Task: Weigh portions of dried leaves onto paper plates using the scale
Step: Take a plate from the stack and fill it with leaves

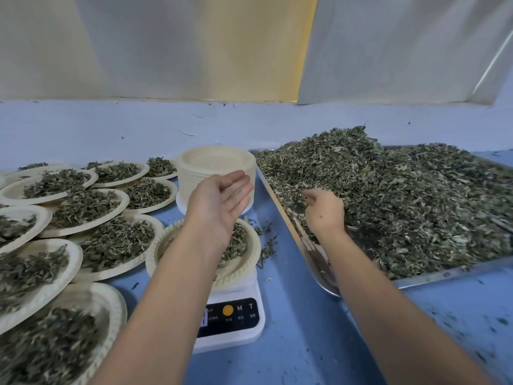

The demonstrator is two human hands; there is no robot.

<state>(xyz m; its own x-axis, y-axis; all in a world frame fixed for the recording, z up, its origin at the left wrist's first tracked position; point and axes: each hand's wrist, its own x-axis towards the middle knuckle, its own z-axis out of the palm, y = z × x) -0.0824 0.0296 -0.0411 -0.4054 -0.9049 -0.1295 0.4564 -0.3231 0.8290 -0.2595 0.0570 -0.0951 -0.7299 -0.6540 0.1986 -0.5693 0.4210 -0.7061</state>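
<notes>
In the head view, the step in hand looks like topping up one portion. A scale [236, 315] stands near the front edge of the blue table [291, 315], about midway along it, and carries a paper plate [254, 254] with a thin portion [237, 240] of leaf in it. The left hand [222, 201] hovers above that plate, palm turned up, fingers straight and slightly apart, holding nothing that can be seen. The right hand [324, 209] is over the left edge of a metal tray [444, 273] that fills the right side of the table. Its fingers are curled down into the dried leaves [402, 195] heaped there, and a few dark bits show between the fingertips, so it seems to be pinching up a small amount. A stack of empty plates [216, 162] stands just behind the scale, toward the back edge. Filled plates [125, 200] overlap one another across the left side, from the back to the front corner. The left forearm hides most of the scale's display, so the reading cannot be told. Judging from the thin layer on the plate, this portion is probably short of its weight. The next move likely calls for carrying the pinch across the gap between tray and scale and letting it fall onto the plate, little by little. The left arm would also need to clear the display so the number can be read. Loose flakes may scatter on the table along the way.
</notes>
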